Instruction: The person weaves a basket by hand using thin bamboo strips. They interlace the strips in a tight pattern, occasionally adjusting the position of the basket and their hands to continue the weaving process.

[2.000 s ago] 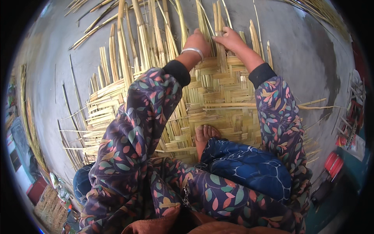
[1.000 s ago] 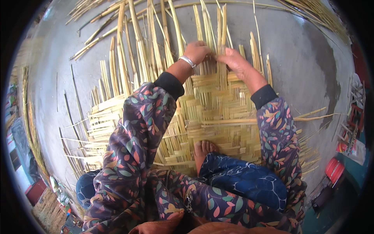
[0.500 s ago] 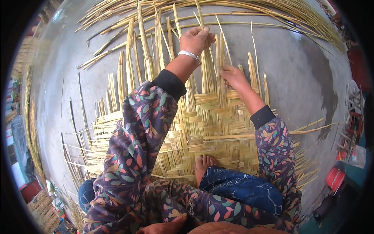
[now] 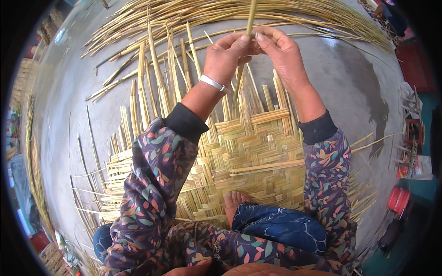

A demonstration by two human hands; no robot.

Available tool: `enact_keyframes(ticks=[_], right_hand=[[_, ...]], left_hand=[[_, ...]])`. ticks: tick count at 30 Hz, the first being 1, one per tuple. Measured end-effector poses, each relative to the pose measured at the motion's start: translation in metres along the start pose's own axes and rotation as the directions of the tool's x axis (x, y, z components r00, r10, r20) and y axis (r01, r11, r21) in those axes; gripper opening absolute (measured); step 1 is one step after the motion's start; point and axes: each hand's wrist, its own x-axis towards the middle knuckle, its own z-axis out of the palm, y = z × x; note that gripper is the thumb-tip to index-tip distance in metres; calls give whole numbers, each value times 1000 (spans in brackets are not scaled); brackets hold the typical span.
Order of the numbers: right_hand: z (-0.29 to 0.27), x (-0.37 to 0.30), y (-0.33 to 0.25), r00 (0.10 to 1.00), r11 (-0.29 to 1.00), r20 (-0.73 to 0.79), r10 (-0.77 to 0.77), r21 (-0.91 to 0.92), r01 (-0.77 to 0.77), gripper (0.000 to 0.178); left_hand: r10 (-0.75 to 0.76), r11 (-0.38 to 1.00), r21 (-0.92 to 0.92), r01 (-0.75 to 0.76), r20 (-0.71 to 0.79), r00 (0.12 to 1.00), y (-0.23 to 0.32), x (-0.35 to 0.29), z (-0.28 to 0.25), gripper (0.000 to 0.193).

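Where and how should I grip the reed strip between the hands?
Likely pinch the reed strip near the picture's top, from the far side: that narrow stretch is straight and exposed, while the left hand and right hand cover the next part and other reeds crowd its lower length.

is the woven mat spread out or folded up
Spread out: the woven mat lies open across the grey floor, a bare foot on it, strip ends fanning from its edges.
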Motion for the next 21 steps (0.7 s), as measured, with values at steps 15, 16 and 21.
enact_keyframes(ticks=[15, 16, 21], right_hand=[[10, -29, -6, 971, 992, -200, -130, -23, 128, 11], [12, -32, -2, 970, 989, -190, -150, -18, 149, 11], [16, -57, -9, 1000, 867, -14, -23, 497, 27, 15]], left_hand=[[207, 832, 552, -46, -233, 950, -36, 5, 18, 29], [149, 848, 530, -1, -237, 960, -42, 5, 13, 31], [-19, 999, 40, 33, -311, 950, -64, 25, -28, 14]])
